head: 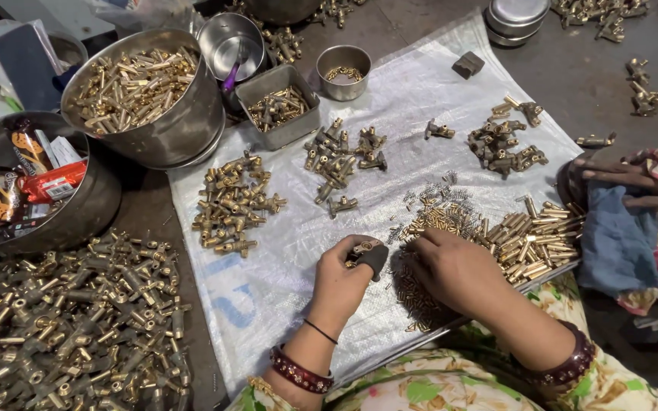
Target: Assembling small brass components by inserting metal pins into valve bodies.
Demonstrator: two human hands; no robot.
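- Sitting low in the picture, at about 6 o'clock, a small dark block (375, 257) with a brass fitting (361, 248) seated on it is gripped by the left hand (342, 283), the fingers curled and pressed around it.
- At 3 o'clock of that block, the right hand (457, 272) is laid on a heap of small brass pins (436, 221); its fingertips are drawn together on the pins, though what is pinched between them cannot be told.
- A metal tray (451, 326) is seen under the pins, and longer brass tubes (538, 232) are piled on it at 3 o'clock of the right hand.
- A white woven sheet (291, 251) is spread beneath the work, and groups of brass valve bodies (234, 204) are laid on it at 11 o'clock of the left hand, with further groups at 12 and 1 o'clock.
- At 10 o'clock, a large steel bowl (184, 129) filled with brass parts is set, and a rectangular tin (277, 106) and a small round cup (344, 72) stand at about 12 o'clock.
- Another person's hand (618, 176) is rested at 2 o'clock, at the right edge, fingers stretched flat beside a blue cloth (611, 240).
- A loose heap of brass fittings (70, 320) is spread at 9 o'clock on the floor.
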